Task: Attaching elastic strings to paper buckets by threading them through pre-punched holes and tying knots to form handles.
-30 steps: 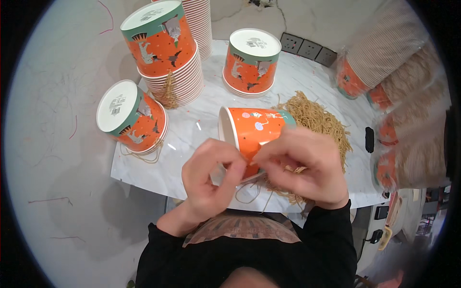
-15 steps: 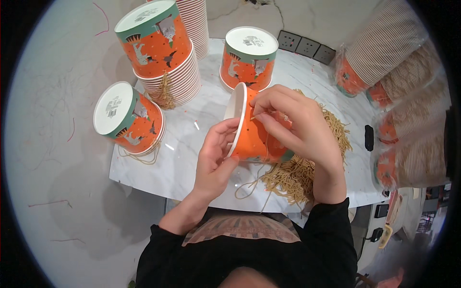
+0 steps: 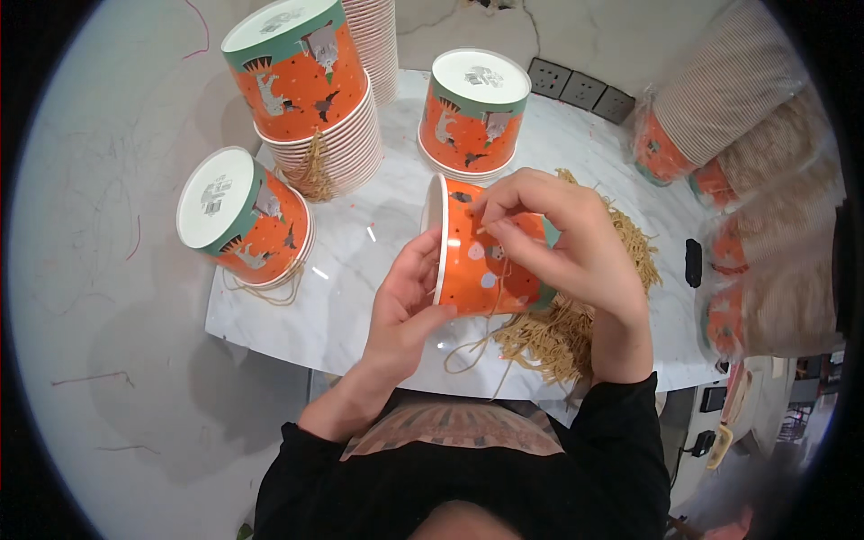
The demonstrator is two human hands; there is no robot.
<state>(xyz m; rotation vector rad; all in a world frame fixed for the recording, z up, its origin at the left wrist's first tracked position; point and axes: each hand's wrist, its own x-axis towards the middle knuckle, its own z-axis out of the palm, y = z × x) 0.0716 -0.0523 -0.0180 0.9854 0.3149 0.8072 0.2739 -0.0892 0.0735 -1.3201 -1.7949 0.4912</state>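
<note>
Between the thumb and curled fingers of the left hand (image 3: 402, 315), the orange cup (image 3: 468, 265) is held sideways. By the right hand (image 3: 576, 238), fingertips together, a tan string (image 3: 503, 274) is apparently pinched, though blurred; tension is best kept light, the rim steadied.

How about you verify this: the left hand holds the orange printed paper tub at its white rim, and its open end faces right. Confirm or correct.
Not right: the head view shows the open end facing left. The left hand does hold the orange printed paper tub at its white rim.
</note>
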